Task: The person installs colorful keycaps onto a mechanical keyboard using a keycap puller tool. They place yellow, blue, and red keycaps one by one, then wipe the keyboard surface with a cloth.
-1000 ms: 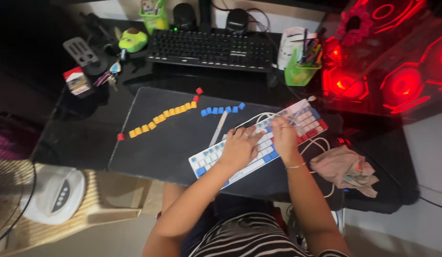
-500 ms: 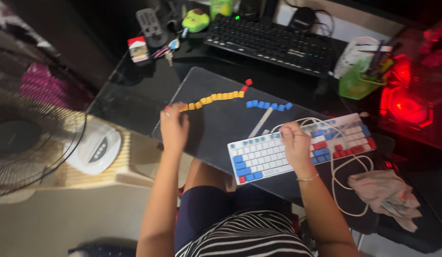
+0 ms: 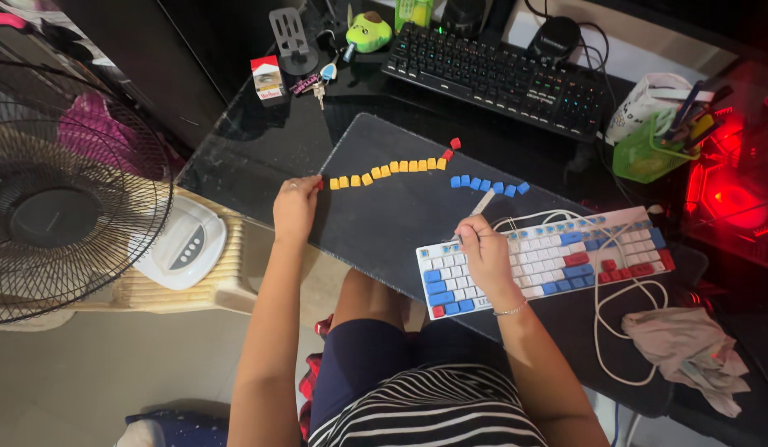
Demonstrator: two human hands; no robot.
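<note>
A white keyboard [image 3: 558, 257] with blue and red keys lies tilted on a dark mat [image 3: 384, 223], its white cable [image 3: 616, 306] looped over it. My right hand [image 3: 486, 255] rests curled on the keyboard's upper left corner, beside the near end of a white stick [image 3: 483, 201]. What its fingers hold is hidden. A row of yellow keycaps [image 3: 388, 170] with red keycaps [image 3: 451, 148] at its far end, and a row of blue keycaps [image 3: 487, 185], lie on the mat. My left hand [image 3: 295, 209] sits curled at the yellow row's left end, fingertips covering that spot.
A black keyboard [image 3: 500, 74] lies at the back. A green pen cup [image 3: 649, 153] and a red-lit computer case [image 3: 732, 199] stand at right. A crumpled cloth [image 3: 690, 352] lies at the mat's right end. A standing fan [image 3: 65, 207] is left of the desk; keys [image 3: 316, 83] and a small box [image 3: 268, 80] lie at back left.
My left hand left the white keyboard and reached to the left end of the yellow row, where a red keycap lay. The view swung left. My right hand slid to the keyboard's left part.
</note>
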